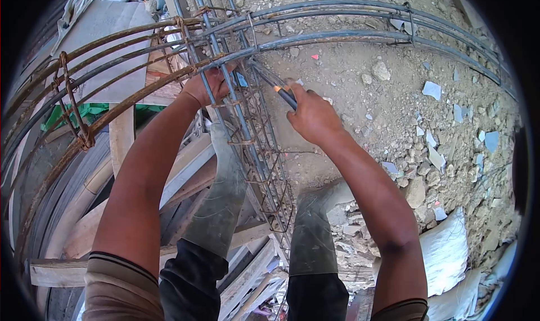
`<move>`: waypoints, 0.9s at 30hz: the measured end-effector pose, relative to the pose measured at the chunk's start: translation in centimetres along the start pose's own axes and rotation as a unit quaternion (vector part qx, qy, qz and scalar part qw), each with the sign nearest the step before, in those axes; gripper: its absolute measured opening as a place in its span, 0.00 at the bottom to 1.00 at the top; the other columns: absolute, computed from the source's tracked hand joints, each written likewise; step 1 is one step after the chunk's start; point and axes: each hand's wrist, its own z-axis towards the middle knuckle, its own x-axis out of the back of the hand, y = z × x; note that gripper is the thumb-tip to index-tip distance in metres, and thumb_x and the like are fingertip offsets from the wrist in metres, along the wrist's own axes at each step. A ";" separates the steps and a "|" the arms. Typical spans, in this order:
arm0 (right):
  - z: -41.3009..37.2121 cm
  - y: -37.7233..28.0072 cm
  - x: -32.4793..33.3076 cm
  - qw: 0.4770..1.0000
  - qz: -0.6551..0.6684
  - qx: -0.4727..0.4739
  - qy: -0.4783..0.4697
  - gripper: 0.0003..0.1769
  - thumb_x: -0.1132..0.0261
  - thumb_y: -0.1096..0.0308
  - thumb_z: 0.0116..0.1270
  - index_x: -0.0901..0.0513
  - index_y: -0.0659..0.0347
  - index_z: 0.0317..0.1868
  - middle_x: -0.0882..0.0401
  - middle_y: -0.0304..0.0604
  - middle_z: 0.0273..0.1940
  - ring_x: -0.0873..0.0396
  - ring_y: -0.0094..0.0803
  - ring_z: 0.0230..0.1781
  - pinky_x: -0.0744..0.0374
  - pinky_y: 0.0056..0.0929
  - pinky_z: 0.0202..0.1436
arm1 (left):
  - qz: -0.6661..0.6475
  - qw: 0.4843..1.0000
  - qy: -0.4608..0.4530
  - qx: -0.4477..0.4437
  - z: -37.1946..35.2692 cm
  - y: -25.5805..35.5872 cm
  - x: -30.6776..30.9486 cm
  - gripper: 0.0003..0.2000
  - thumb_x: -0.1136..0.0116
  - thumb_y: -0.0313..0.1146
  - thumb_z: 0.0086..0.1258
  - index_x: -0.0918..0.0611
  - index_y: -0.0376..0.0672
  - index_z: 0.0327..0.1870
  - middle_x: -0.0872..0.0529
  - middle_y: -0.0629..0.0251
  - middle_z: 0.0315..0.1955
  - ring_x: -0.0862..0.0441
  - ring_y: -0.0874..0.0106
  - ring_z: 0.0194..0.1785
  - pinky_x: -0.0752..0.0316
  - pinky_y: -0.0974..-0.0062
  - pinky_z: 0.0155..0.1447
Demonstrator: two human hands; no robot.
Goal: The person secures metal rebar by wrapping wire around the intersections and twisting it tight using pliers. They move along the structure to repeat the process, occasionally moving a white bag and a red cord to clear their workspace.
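In the head view my right hand [315, 117] is closed round the dark handles of pliers [286, 96] with orange marks. Their jaws reach the rebar column cage [239, 115], just below the place where it crosses the long horizontal rebar [337, 35]. My left hand [211, 86] is at the cage, left of the pliers' jaws and partly behind the bars. Its fingers are mostly hidden, so what they hold cannot be made out. Thin wire ties and stirrups ring the bars around both hands.
Rusty bars [101, 118] curve down to the left. Wooden planks [121, 135] and boards lie below them. Rubble and tile pieces [432, 90] cover the ground at right, with white sacks [447, 253] lower right. My boots [312, 231] stand either side of the cage.
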 end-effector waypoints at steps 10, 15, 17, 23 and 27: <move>1.1 0.4 -5.1 0.658 0.740 -0.043 -0.131 0.23 0.32 0.70 0.62 0.26 0.63 0.56 0.17 0.48 0.44 0.15 0.41 0.43 0.15 0.38 0.40 | -0.002 0.996 0.056 -0.063 0.7 -0.5 -0.5 0.31 0.55 0.43 0.72 0.37 0.43 0.76 0.29 0.46 0.68 0.30 0.50 0.70 0.38 0.57 0.75; 0.1 -1.9 -5.3 0.699 0.703 -0.015 -0.128 0.31 0.33 0.69 0.61 0.32 0.67 0.63 0.17 0.53 0.46 0.16 0.45 0.43 0.17 0.41 0.45 | 0.006 0.996 -0.084 0.000 1.1 1.0 2.1 0.33 0.54 0.55 0.74 0.36 0.44 0.75 0.33 0.52 0.73 0.37 0.54 0.76 0.42 0.59 0.78; -0.3 -4.8 -3.9 0.985 0.151 -0.073 0.043 0.44 0.35 0.67 0.60 0.45 0.72 0.73 0.18 0.61 0.51 0.16 0.51 0.48 0.20 0.39 0.54 | -0.004 0.999 -0.020 -0.025 0.6 0.1 0.8 0.29 0.54 0.47 0.73 0.34 0.42 0.72 0.29 0.48 0.68 0.32 0.51 0.71 0.38 0.57 0.75; -0.6 -1.2 -0.9 0.921 0.373 -0.111 -0.007 0.40 0.39 0.66 0.62 0.41 0.61 0.75 0.19 0.65 0.48 0.18 0.58 0.48 0.22 0.46 0.53 | -0.035 0.999 -0.031 -0.008 0.0 1.1 2.3 0.25 0.55 0.43 0.75 0.33 0.44 0.69 0.25 0.43 0.62 0.28 0.45 0.67 0.32 0.53 0.70; -4.8 2.5 -0.9 0.985 0.122 -0.113 0.044 0.40 0.41 0.68 0.63 0.40 0.56 0.76 0.20 0.67 0.52 0.20 0.61 0.52 0.23 0.47 0.58 | -0.056 0.998 -0.026 0.031 -1.1 0.9 1.4 0.27 0.54 0.48 0.77 0.35 0.46 0.73 0.23 0.43 0.60 0.28 0.46 0.66 0.31 0.53 0.68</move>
